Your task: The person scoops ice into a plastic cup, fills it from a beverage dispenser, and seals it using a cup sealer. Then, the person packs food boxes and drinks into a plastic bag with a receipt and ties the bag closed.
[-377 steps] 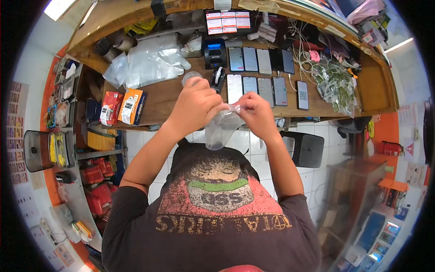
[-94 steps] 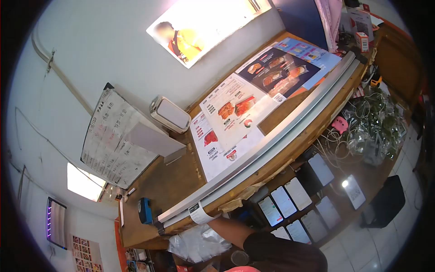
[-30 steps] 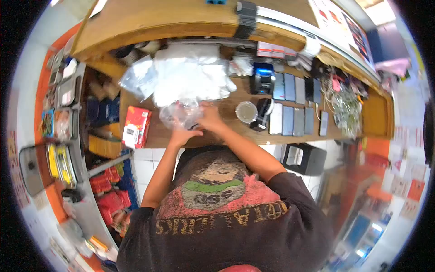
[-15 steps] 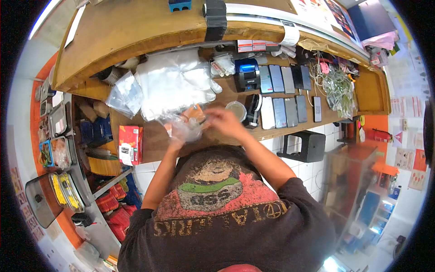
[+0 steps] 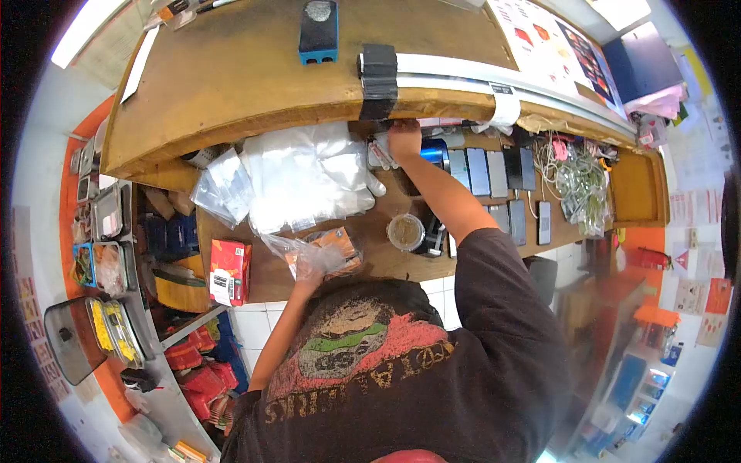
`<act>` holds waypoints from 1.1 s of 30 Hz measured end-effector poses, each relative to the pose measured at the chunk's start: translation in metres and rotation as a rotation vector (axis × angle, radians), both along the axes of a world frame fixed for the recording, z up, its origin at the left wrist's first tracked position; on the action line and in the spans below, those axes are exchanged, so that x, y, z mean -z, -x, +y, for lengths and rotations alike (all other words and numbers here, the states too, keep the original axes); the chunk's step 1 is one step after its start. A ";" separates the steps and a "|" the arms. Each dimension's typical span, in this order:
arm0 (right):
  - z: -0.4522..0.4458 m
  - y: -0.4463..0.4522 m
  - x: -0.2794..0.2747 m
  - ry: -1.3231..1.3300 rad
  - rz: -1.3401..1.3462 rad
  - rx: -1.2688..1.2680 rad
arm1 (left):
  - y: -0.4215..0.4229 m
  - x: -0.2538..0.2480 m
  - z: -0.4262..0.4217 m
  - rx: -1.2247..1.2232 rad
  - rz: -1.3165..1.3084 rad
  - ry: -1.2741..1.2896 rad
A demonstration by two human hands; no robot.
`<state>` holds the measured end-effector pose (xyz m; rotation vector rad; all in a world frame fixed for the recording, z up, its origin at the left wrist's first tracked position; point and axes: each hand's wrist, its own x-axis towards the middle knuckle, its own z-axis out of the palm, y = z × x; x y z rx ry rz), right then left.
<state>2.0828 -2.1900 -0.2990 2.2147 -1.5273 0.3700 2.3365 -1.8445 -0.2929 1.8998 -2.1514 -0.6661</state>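
My left hand (image 5: 309,273) grips the open end of a clear plastic bag (image 5: 287,248) at the desk's front edge. Inside the bag, an orange and dark box (image 5: 336,251) lies on the wood. My right hand (image 5: 404,143) reaches to the back of the desk, beside a small tray of little items (image 5: 380,153), just under the upper shelf's edge. Its fingertips are hidden, so what they touch does not show. A red box (image 5: 230,272) stands left of the bag, and a round clear cup (image 5: 405,232) stands to its right.
A stack of clear plastic bags (image 5: 309,174) covers the back left. Several phones (image 5: 477,171) lie in rows at the right, partly behind my right arm. Past them are cables and a bagged green bundle (image 5: 583,185). The upper shelf (image 5: 231,85) overhangs the desk.
My right hand has left the bagged box and moved up and right to the back of the desk. My left hand keeps hold of the bag, and the orange box now shows more clearly.
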 end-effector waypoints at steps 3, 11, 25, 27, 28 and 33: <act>0.013 -0.008 -0.014 0.011 -0.032 -0.065 | -0.001 0.007 0.001 0.000 0.028 0.030; 0.005 -0.001 0.000 -0.041 -0.006 -0.063 | 0.001 0.018 -0.004 -0.001 0.036 0.080; 0.017 0.009 -0.038 -0.187 -0.029 -0.024 | -0.003 0.042 0.002 0.117 -0.145 0.276; 0.019 0.011 -0.043 -0.162 -0.083 -0.010 | -0.002 0.041 0.002 0.074 -0.011 0.448; 0.021 0.015 -0.044 -0.163 -0.083 -0.007 | 0.000 0.038 0.003 0.077 -0.010 0.447; 0.026 0.033 -0.036 -0.504 -0.544 -0.029 | 0.003 0.033 0.003 -0.030 0.262 0.204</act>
